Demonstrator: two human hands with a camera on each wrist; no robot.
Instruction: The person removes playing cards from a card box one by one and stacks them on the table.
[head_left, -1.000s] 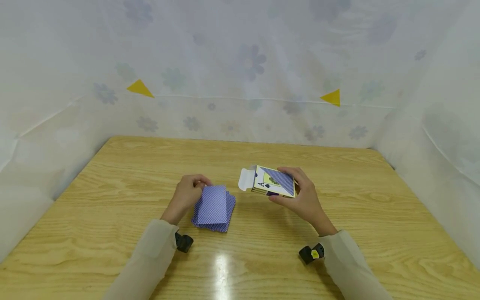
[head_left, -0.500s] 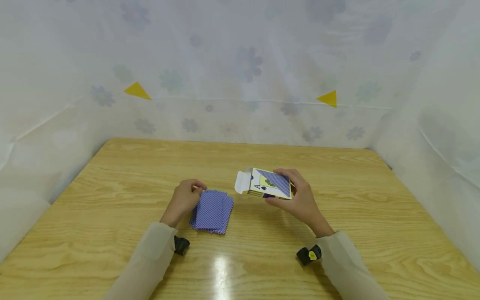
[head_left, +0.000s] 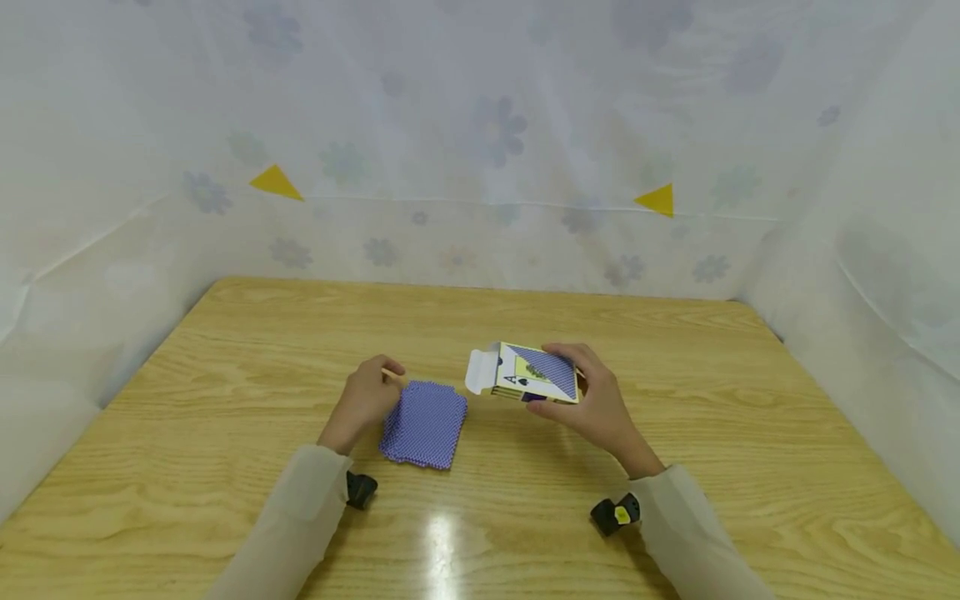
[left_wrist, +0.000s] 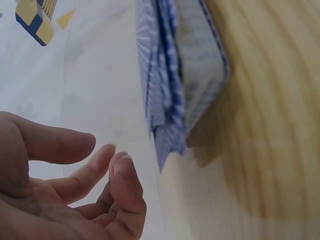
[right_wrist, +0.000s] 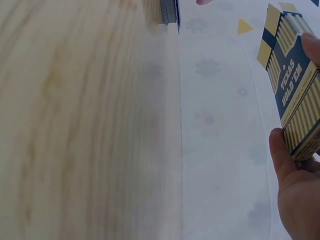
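Note:
A loosely squared stack of blue-patterned playing cards (head_left: 429,427) lies face down on the wooden table (head_left: 315,333). At its upper left corner is my left hand (head_left: 362,402). In the left wrist view the thumb and bent fingers (left_wrist: 127,195) have a gap between them and hold nothing, beside the edge of the cards (left_wrist: 162,85). My right hand (head_left: 606,415) grips a playing-card box (head_left: 542,372) above the table, right of the stack. Its white end flap (head_left: 482,372) stands open toward the left. "TEXAS HOLD 'EM" shows on the side of the box (right_wrist: 292,75) in the right wrist view.
A pale flowered sheet (head_left: 450,108) hangs behind the table and at both sides. Two yellow triangles (head_left: 277,182) are fixed to the back sheet. Black wrist cameras (head_left: 615,514) sit at both sleeves.
The top card, held raised by the left hand a second ago, now lies flat on the stack and the fingers have let go. The right hand has brought the box slightly left and nearer.

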